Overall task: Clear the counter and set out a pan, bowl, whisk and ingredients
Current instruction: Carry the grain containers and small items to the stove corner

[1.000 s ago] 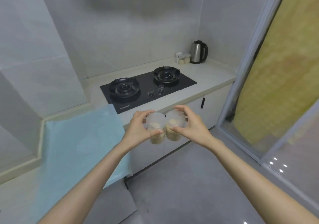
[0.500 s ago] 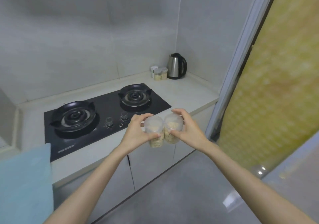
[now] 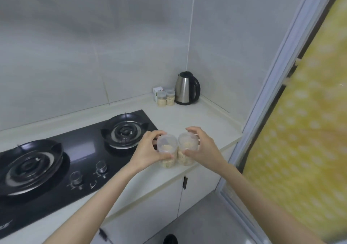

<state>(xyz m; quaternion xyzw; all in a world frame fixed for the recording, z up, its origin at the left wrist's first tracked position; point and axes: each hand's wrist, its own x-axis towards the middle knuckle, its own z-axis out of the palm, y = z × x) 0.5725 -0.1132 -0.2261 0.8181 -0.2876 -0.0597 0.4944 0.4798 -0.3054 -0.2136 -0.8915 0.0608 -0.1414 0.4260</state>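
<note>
1. The hob (image 3: pixel 56 159) now sits to the left of the hands; a second ago it lay straight ahead, beyond them.
2. The left hand (image 3: pixel 150 149) keeps its grip curled round a clear jar (image 3: pixel 167 150) of pale grains. The jar has come in from over the floor to the front edge of the tabletop (image 3: pixel 197 119).
3. The right hand (image 3: pixel 202 148) grasps the twin jar (image 3: pixel 186 149), which touches the first. I cannot tell whether either base rests yet.
4. Two similar back jars (image 3: pixel 166 98) and a kettle (image 3: pixel 186 88) stand in the far corner. Setting the ingredients down looks like the next step.
</note>
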